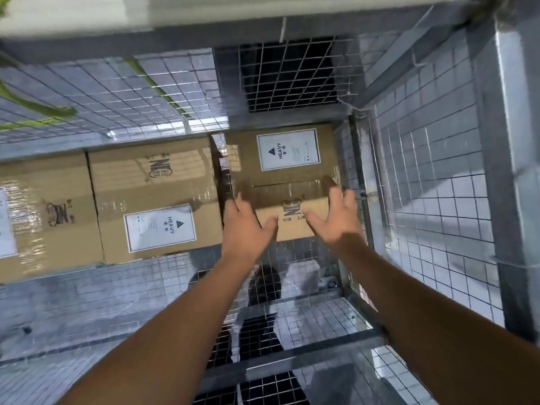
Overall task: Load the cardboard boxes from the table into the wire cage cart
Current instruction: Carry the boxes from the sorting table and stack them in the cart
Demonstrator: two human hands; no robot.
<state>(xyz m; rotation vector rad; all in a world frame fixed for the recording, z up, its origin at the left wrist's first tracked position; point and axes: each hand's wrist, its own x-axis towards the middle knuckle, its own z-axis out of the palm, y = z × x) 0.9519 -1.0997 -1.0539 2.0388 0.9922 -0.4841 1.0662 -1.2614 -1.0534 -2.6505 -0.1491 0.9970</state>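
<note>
Head view: cardboard box (280, 173) sits in the wire cage cart's (432, 159) far right corner, a narrow gap from the neighbouring box (155, 182). Left hand (248, 226) and right hand (333, 217) lie open, fingers spread, on its near top. Its HEAVY label (287, 149) points toward the far mesh; I cannot tell its long axis.

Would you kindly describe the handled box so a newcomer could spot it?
Look into the wire cage cart, far right corner. The rightmost box of the row lies under the left hand and right hand. Only its HEAVY label sits at the far end.

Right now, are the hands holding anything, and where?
No grip: left hand and right hand lie open, fingers spread, over the rightmost box, near end of its top.
</note>
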